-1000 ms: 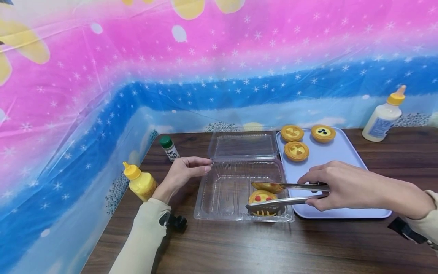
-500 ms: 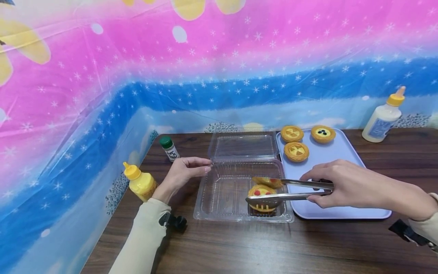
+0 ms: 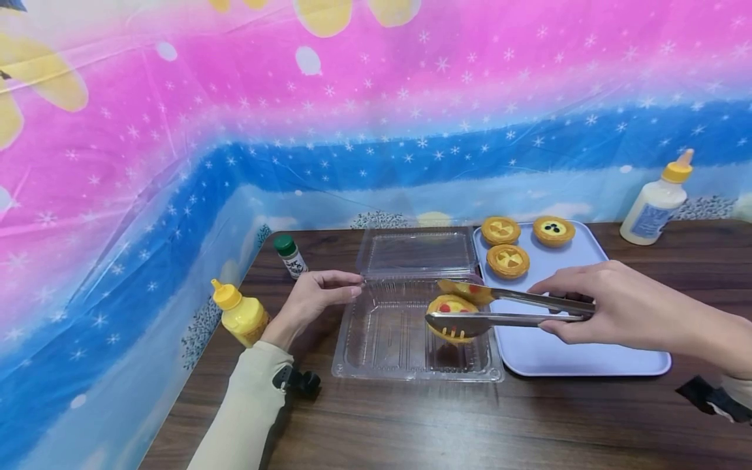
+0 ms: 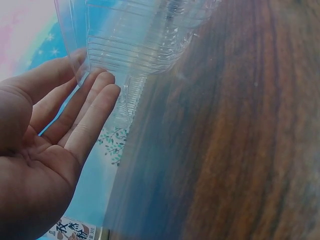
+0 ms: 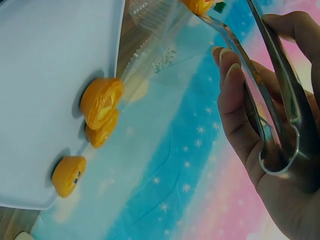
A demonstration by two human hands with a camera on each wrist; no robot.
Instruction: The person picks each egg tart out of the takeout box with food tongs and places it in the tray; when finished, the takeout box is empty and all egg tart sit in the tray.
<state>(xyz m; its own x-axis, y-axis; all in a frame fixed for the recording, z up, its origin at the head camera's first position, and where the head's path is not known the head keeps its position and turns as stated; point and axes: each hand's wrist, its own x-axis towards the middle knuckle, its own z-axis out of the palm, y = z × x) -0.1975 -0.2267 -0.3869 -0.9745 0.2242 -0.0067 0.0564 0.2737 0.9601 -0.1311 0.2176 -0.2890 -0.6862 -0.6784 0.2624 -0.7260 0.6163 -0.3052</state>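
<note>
My right hand (image 3: pixel 611 303) grips a pair of metal tongs (image 3: pixel 529 318) near their joined end. Between the tong tips sits an egg tart (image 3: pixel 449 307) topped with red pieces, raised over the right side of a clear plastic container (image 3: pixel 382 339). In the right wrist view that tart shows only partly, at the top edge. My left hand (image 3: pixel 320 294) pinches the container's left rim near the hinge; the left wrist view shows the thumb and fingers on either side of the rim (image 4: pixel 82 75). The container's lid (image 3: pixel 420 251) lies folded back, away from me.
A pale lilac tray (image 3: pixel 581 356) right of the container bears a blueberry tart (image 3: pixel 553 232) and two other tarts (image 3: pixel 508 261). A yellow squeeze bottle (image 3: pixel 243 313) and a green-capped shaker (image 3: pixel 290 256) stand left. A white bottle with yellow cap (image 3: pixel 655 205) stands back right.
The red-topped tart has risen from the container's floor with the tongs around it. My right hand has moved up and slightly right; the left hand has stayed on the rim.
</note>
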